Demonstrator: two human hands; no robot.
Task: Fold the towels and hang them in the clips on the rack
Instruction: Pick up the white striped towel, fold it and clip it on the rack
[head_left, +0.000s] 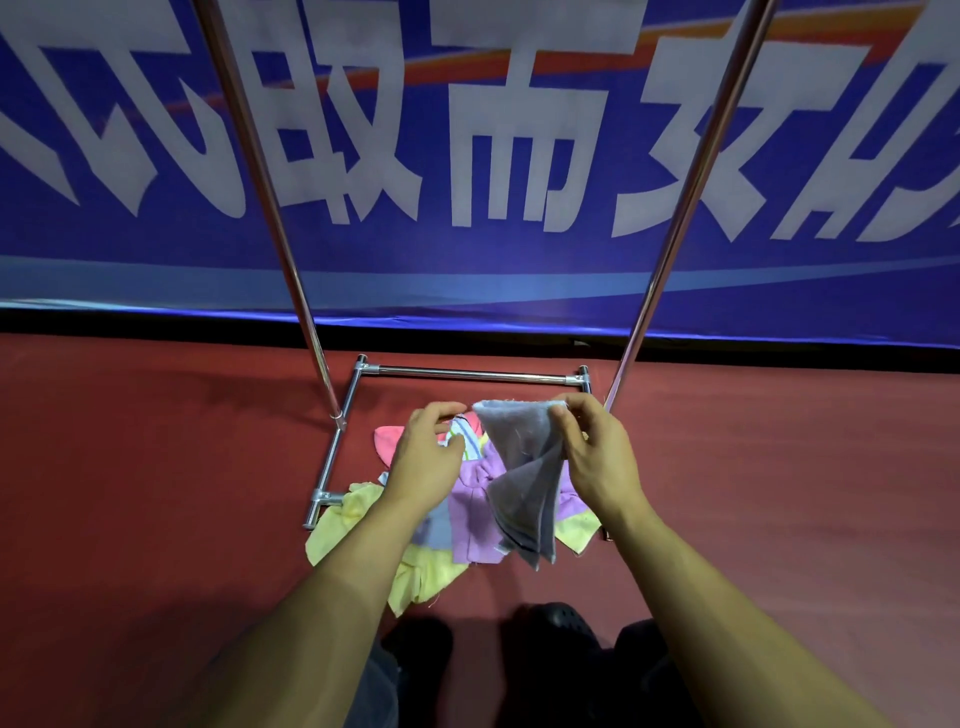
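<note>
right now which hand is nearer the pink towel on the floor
Left. The left hand hovers right beside the pink towel, partly over the pile. The right hand is across the pile, pinching the grey towel.

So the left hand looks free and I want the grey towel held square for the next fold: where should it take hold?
Likely the top left corner of the grey towel, approached from the left. The right hand pinches the top right corner, and the towel hangs below in loose folds. The left hand is beside that free corner, so a fingers-and-thumb pinch there would level the top edge.
</note>
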